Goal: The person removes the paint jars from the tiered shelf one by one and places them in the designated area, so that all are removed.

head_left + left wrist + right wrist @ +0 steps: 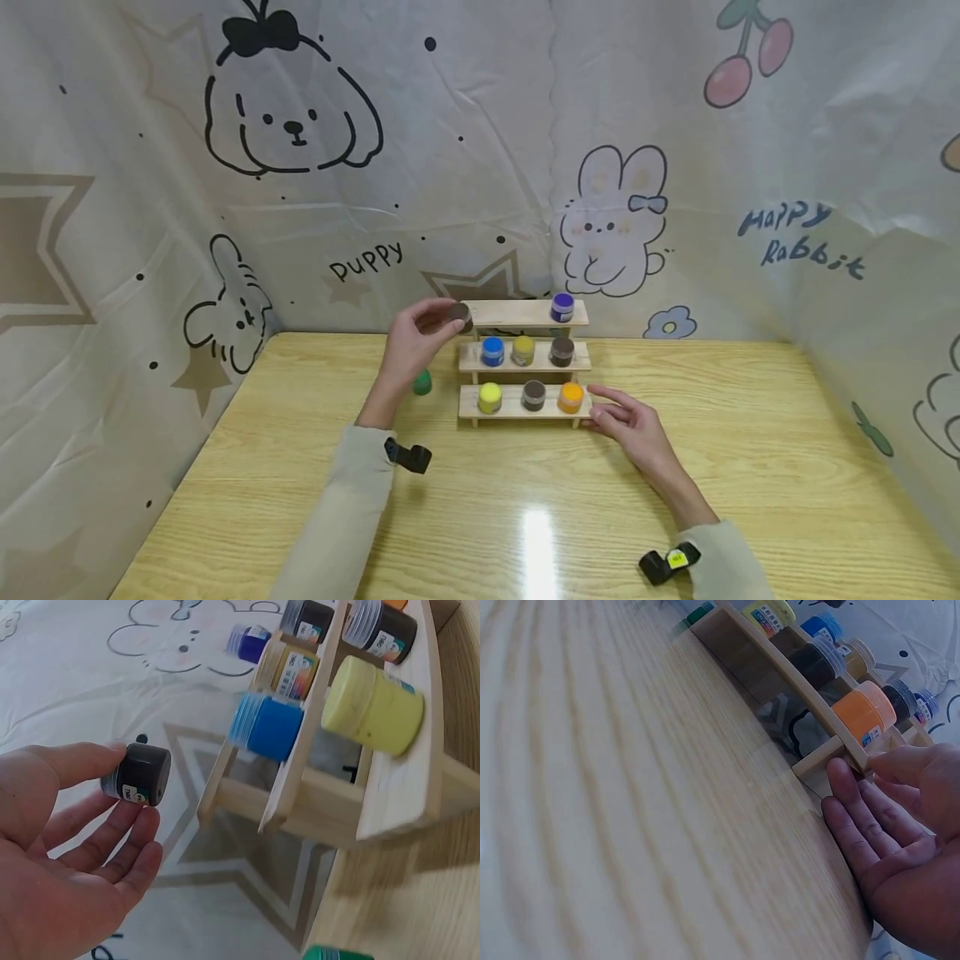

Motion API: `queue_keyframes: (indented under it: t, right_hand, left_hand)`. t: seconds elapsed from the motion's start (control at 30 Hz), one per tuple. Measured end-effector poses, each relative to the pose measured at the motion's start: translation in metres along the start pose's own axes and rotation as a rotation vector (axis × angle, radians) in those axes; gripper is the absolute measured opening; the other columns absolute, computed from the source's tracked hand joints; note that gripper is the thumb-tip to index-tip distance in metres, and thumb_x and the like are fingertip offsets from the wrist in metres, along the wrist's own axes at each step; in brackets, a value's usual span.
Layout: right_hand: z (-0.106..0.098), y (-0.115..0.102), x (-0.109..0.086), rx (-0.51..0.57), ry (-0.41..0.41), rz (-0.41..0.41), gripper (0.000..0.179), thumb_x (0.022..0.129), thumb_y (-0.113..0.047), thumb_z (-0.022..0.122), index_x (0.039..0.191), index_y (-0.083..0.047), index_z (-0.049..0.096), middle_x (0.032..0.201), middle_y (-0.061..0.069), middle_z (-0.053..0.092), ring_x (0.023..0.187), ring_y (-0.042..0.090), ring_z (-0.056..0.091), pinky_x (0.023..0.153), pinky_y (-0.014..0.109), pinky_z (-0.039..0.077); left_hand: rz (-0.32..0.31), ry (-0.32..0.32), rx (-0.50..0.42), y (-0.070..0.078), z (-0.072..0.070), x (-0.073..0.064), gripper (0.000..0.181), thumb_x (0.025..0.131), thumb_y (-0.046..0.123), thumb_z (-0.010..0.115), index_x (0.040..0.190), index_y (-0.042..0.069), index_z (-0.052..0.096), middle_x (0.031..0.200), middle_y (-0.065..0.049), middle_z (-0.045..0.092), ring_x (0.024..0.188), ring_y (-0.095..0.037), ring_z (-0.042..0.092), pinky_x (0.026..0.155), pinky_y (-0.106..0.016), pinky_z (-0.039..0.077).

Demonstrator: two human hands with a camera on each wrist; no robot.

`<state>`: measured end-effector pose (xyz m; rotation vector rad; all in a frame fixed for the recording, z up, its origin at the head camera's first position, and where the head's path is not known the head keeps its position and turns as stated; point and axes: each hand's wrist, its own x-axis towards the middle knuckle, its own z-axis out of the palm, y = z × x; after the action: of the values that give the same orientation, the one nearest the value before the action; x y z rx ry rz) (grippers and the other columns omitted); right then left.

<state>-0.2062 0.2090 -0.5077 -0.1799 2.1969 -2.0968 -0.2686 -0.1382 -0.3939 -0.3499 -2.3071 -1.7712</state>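
My left hand [414, 340] pinches a small dark paint jar [146, 774] between thumb and fingers, at the left end of the top shelf. A three-tier wooden rack [517, 313] carries the other paint jars. My right hand [633, 433] grips the right end of its lowest shelf, beside the orange jar [571, 397]. On that shelf also stand a yellow jar [490, 397] and a dark jar [533, 395]. The middle shelf bears a blue jar [492, 351], an ochre jar [523, 350] and a dark brown jar [562, 351]. A purple jar [562, 307] is at the top right.
A green jar [422, 382] stands on the wooden table [480, 508], left of the rack and partly behind the left forearm. A printed cloth [480, 167] with cartoon animals hangs behind the table and along its sides.
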Motion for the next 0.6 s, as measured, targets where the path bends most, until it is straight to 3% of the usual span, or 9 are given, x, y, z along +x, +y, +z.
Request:
queue_keyframes:
  t: [0.23, 0.6]
  right_hand:
    - [-0.001, 0.001, -0.001, 0.002, -0.005, -0.004, 0.045, 0.104, -0.007, 0.061, 0.146, 0.004, 0.051, 0.123, 0.031, 0.066, 0.101, 0.018, 0.073, 0.092, 0.035, 0.058]
    - [-0.001, 0.000, 0.000, 0.004, -0.006, -0.016, 0.045, 0.104, -0.007, 0.061, 0.146, 0.004, 0.051, 0.122, 0.030, 0.067, 0.101, 0.019, 0.073, 0.091, 0.035, 0.058]
  left_hand:
    - [0.008, 0.053, -0.027, -0.011, -0.016, -0.018, 0.034, 0.094, 0.007, 0.076, 0.126, -0.002, 0.068, 0.123, -0.019, 0.066, 0.115, -0.032, 0.062, 0.105, -0.047, 0.050]
    - [-0.077, 0.173, -0.027, -0.031, -0.028, -0.044, 0.033, 0.092, 0.006, 0.078, 0.123, -0.002, 0.069, 0.121, -0.021, 0.067, 0.114, -0.030, 0.063, 0.107, -0.048, 0.048]
